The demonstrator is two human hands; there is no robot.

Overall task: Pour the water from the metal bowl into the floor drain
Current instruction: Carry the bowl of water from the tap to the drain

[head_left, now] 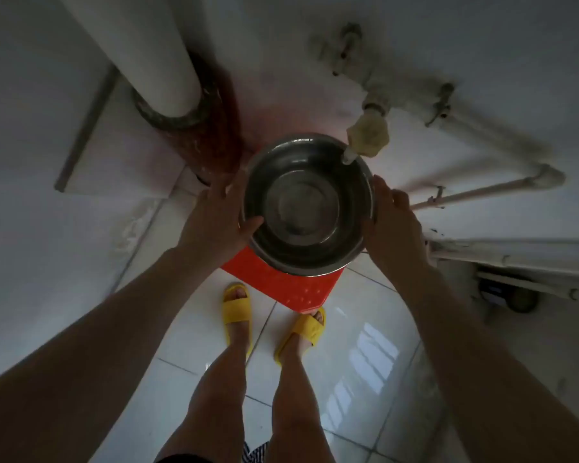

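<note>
A round metal bowl [306, 205] sits level over a red plastic stool [291, 285], directly under a wall tap [365, 137] wrapped in pale cloth. My left hand [214, 212] grips the bowl's left rim with the thumb hooked inside. My right hand [391, 218] holds the right rim from outside. Water inside the bowl is hard to make out in the dim light. No floor drain is visible.
A thick white pipe [154, 58] with a dark red base [211, 128] stands at the back left. Thin wall pipes [482, 192] run to the right. My feet in yellow slippers [236, 309] stand on glossy white floor tiles [365, 355] just behind the stool.
</note>
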